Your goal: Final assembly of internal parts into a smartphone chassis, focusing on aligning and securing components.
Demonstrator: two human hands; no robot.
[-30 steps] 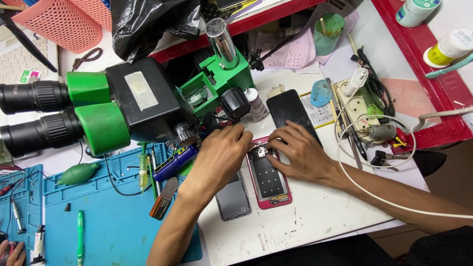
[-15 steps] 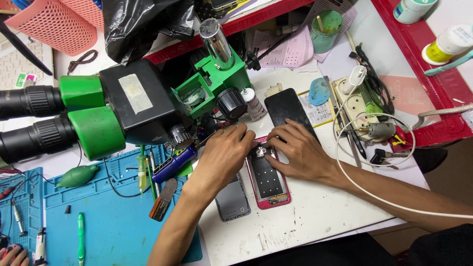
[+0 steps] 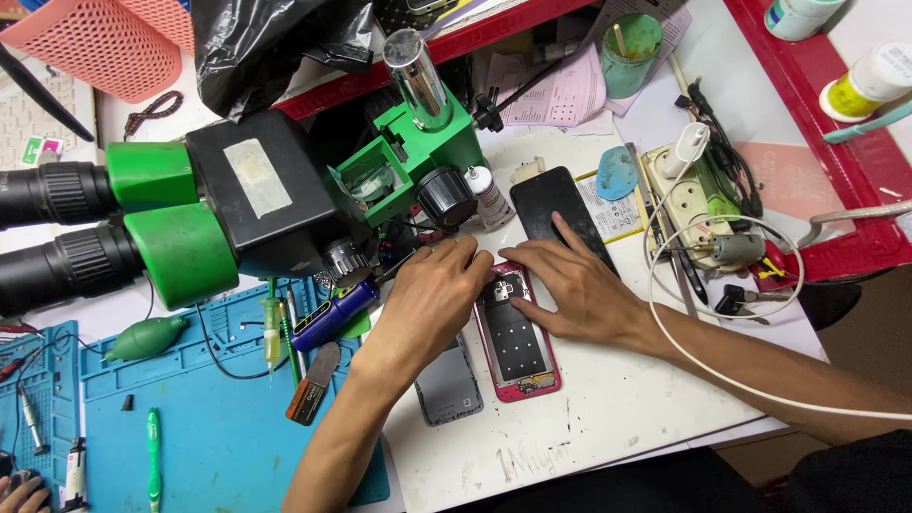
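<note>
flat on the white bench top (image 3: 608, 418), beside the green stereo microscope (image 3: 237, 204), an opened pink-framed phone (image 3: 516, 334) is pinned by the spread right hand (image 3: 575, 285) so it cannot slide, while its upper end is worked by the left hand (image 3: 432, 294), whose pinched fingertips hide what they grip.

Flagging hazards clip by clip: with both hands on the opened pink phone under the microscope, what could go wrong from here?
1. The right hand rests partly on the loose black screen panel; pressure might crack or slide it.
2. The white cable loops beside the right forearm and could snag, dragging the power strip.
3. The left hand works at the top of the opened pink phone, close under the microscope; a slip might scratch exposed parts.
</note>
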